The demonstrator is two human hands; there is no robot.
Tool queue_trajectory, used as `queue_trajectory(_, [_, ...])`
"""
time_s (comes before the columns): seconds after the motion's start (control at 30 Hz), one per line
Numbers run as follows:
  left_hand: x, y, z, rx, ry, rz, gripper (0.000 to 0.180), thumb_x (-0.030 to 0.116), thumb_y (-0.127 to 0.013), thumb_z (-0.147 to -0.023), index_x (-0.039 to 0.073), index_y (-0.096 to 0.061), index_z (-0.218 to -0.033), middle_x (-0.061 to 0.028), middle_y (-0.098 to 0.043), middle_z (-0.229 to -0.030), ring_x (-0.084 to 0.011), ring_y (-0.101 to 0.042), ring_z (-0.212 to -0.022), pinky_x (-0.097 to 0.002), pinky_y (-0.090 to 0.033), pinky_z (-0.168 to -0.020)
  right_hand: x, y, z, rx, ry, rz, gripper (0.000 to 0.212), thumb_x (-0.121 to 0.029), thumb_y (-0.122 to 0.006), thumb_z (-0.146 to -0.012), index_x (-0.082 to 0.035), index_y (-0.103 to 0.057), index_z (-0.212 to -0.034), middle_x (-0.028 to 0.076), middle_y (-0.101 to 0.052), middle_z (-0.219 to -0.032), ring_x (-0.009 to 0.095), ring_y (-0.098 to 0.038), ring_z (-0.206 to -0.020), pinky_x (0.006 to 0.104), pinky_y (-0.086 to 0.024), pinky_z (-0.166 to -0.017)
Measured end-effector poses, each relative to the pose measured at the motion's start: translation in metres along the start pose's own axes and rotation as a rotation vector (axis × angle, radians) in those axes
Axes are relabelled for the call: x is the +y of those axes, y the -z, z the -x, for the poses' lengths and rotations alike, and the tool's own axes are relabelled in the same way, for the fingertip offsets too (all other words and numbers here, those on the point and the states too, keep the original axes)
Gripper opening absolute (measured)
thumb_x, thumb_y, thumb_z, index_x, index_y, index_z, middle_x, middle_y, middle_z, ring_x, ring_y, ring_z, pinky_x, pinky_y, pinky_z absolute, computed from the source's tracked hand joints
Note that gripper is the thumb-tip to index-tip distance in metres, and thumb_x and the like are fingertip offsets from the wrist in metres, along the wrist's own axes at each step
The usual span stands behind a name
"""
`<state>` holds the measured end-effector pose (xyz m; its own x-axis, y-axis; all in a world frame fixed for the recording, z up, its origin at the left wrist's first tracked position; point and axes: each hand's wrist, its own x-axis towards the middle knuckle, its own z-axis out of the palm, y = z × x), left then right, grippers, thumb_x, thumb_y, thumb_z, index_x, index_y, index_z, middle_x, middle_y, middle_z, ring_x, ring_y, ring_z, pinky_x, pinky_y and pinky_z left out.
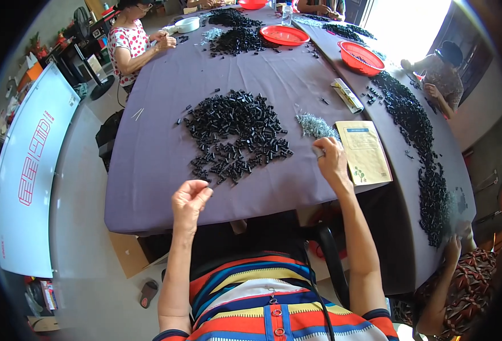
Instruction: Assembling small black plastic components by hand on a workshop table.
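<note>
A broad heap of small black cylindrical pieces (234,122) is spread on the purple-grey tablecloth before me. At its near left edge, my left hand (189,204) is closed in a pinch, with a small black piece at the fingertips. My right hand (331,162) is closed too, thumb against fingers, just on the near side of a small pile of thin silvery metal pieces (315,125). Something pale shows by its fingertips, too small to make out. Beside that hand lies a tan paper packet (363,152).
A long narrow box (346,95) lies beyond the packet. Red plastic baskets (285,35) and more black heaps (415,128) stand farther off. Several people sit around the tables, one in a dotted shirt (128,42). A white sign board (32,176) leans at left.
</note>
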<state>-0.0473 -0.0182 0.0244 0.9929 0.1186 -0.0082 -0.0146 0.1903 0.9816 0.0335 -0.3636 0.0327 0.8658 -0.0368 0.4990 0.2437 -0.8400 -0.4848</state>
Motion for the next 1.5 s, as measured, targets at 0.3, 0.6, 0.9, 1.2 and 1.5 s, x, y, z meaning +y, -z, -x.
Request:
queue_trajectory(0.3, [-0.010,0.048,-0.009,0.279,-0.278,-0.742,0.012,-0.001,-0.064,-0.079,0.001,-0.063,-0.091,-0.0062,-0.066,-0.080,-0.0115,-0.058,-0.067,-0.0258,-0.048,-0.062,0.016,-0.031,-0.036,-0.046,0.172,0.199,0.019,-0.003,-0.060,-0.072,-0.010,-0.068,-0.087,0.008,-0.060,-0.090,0.031,-0.051,-0.093,0.0406,-0.041,-0.083])
queue_trajectory(0.6, [-0.015,0.043,-0.003,0.359,-0.342,-0.801,0.013,0.002,-0.066,-0.079,0.004,-0.064,-0.092,-0.0050,-0.063,-0.081,-0.0136,-0.057,-0.063,-0.0268,-0.047,-0.059,0.012,-0.027,-0.031,-0.184,0.262,0.192,0.017,-0.004,-0.059,-0.073,-0.011,-0.070,-0.084,0.004,-0.062,-0.089,0.028,-0.050,-0.092,0.0405,-0.039,-0.085])
queue_trajectory(0.9, [-0.016,0.042,-0.002,0.373,-0.383,-0.834,0.014,0.003,-0.066,-0.079,0.005,-0.064,-0.092,-0.0053,-0.063,-0.080,-0.0151,-0.058,-0.063,-0.0273,-0.047,-0.058,0.022,-0.009,-0.026,-0.139,0.131,0.065,0.018,-0.001,-0.056,-0.073,-0.010,-0.066,-0.084,0.006,-0.064,-0.086,0.030,-0.052,-0.089,0.0398,-0.039,-0.083])
queue_trajectory(1.2, [-0.018,0.041,-0.002,0.385,-0.434,-0.834,0.014,0.003,-0.067,-0.079,0.005,-0.064,-0.092,-0.0056,-0.062,-0.080,-0.0160,-0.058,-0.062,-0.0278,-0.047,-0.058,0.006,-0.032,-0.032,-0.216,0.213,0.153,0.015,-0.005,-0.059,-0.073,-0.010,-0.067,-0.085,0.006,-0.063,-0.088,0.030,-0.051,-0.093,0.0421,-0.039,-0.084])
queue_trajectory(1.5, [-0.017,0.041,-0.001,0.401,-0.428,-0.873,0.017,0.005,-0.065,-0.082,0.004,-0.065,-0.099,-0.0052,-0.058,-0.078,-0.0157,-0.056,-0.064,-0.0282,-0.046,-0.059,0.005,-0.033,-0.028,-0.254,0.203,0.220,0.018,0.000,-0.053,-0.075,-0.007,-0.058,-0.090,0.013,-0.059,-0.093,0.033,-0.051,-0.092,0.0430,-0.040,-0.082])
